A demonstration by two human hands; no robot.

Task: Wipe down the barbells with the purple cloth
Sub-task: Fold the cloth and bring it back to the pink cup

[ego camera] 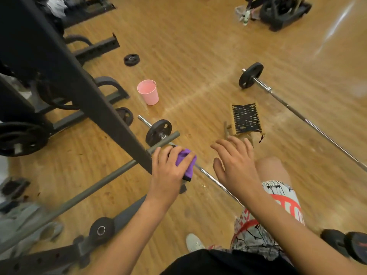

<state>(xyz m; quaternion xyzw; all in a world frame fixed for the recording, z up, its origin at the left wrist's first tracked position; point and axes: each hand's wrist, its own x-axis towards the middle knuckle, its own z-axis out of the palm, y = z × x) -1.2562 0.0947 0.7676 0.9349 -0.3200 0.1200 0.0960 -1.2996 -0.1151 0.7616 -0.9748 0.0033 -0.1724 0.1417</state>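
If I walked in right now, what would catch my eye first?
Probably the purple cloth in the middle, gripped by the left hand against a chrome barbell on the wooden floor, while the right hand hovers open beside it. Beyond them a pink cup stands on the floor, and a second barbell lies to the right.

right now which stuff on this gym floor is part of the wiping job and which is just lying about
Part of the job:
- purple cloth, gripped in the left hand
- near barbell, under the cloth
- far barbell, lying on the floor
- right hand, open, holding nothing

Just lying about:
- pink cup
- loose weight plate
- wooden frame with black lacing
- spray bottle
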